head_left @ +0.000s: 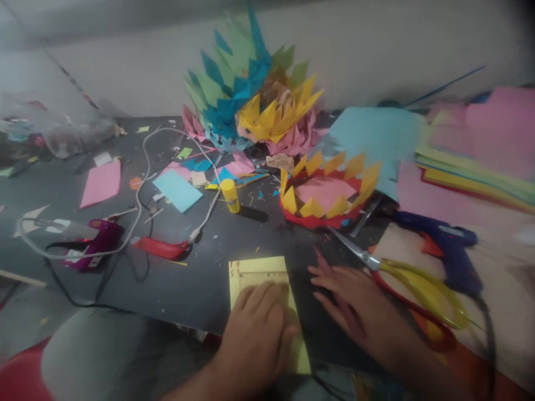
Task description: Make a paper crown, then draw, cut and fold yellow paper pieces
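My left hand (261,328) lies flat, palm down, on a pale yellow sheet of paper (257,264) near the table's front edge. A clear ruler (267,275) shows just ahead of its fingertips on the sheet. Small red marks are written in the sheet's top left corner. To the right, my right hand (355,306) holds a dark red pen (340,303) with its point forward, apart from the paper. Scissors (378,264) with yellow and red handles lie beside this hand. Ahead stands a red and yellow paper crown (328,211) with a pink base.
A yellow glue stick (230,196) stands mid-table. A blue glue gun (445,242) and stacked coloured paper (493,133) lie right. Layered paper crowns (251,106) sit at the back. Cables, a red cutter (161,247), a purple device (98,245) and paper scraps are left.
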